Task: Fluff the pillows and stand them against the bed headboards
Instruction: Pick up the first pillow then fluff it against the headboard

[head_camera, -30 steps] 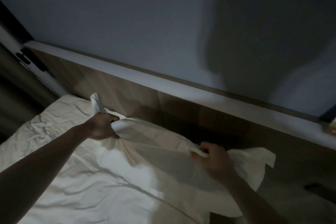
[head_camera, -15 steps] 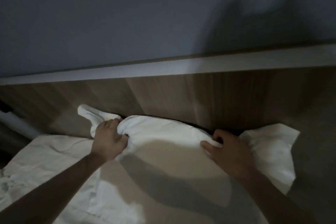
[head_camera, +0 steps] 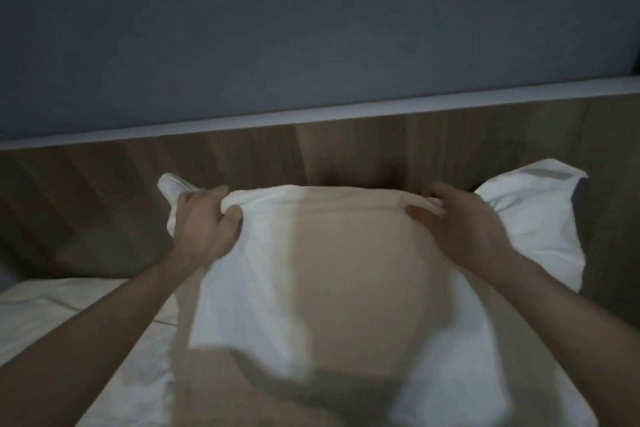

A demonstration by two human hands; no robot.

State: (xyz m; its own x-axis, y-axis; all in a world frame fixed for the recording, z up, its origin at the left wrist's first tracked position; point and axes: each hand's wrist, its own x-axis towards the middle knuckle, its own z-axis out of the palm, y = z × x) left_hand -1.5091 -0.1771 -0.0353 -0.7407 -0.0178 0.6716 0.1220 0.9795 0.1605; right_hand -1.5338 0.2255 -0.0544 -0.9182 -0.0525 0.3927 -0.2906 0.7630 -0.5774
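A white pillow (head_camera: 332,270) is held up in front of the wooden headboard (head_camera: 104,204), its top edge raised and its body hanging toward me. My left hand (head_camera: 204,222) grips the top edge near the left corner. My right hand (head_camera: 464,222) grips the same edge near the right corner. Both loose corner flaps of the pillowcase stick out beyond my hands. The pillow's lower part is blurred and lies over the bed.
The headboard has a pale ledge (head_camera: 311,118) along its top, under a grey-blue wall (head_camera: 311,28). A crumpled white sheet (head_camera: 52,315) covers the mattress at the lower left. The room is dim.
The pillow has risen from lying low against the headboard to being held up higher and closer to me. Both hands have kept their grip on its top edge.
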